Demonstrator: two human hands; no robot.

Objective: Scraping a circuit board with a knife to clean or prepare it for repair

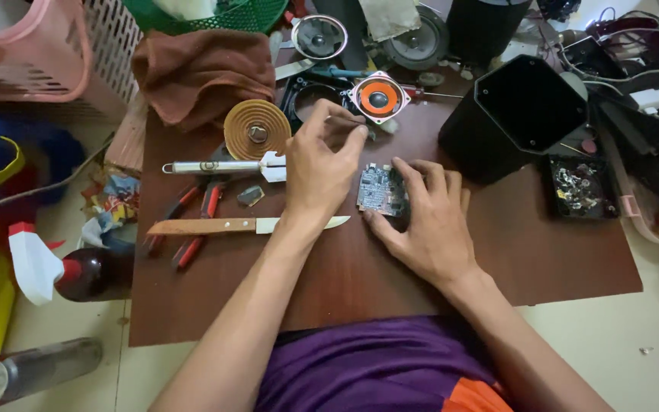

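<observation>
Two bare hands work over a small grey-blue circuit board (pixel 381 190) at the centre of the frame.

The right hand (pixel 425 221) lies flat, fingers pressing the board onto the dark brown wooden tabletop (pixel 558 259). The left hand (pixel 318 172), just left of the board, has fingertips pinched together; what they grip is too small to tell. A wooden-handled knife (pixel 226 226) lies at centre left, passing under the left wrist.

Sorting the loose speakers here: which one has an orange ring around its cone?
The small square-framed speaker lying just beyond the left hand. The two others farther back are round and plain grey or silver.
</observation>
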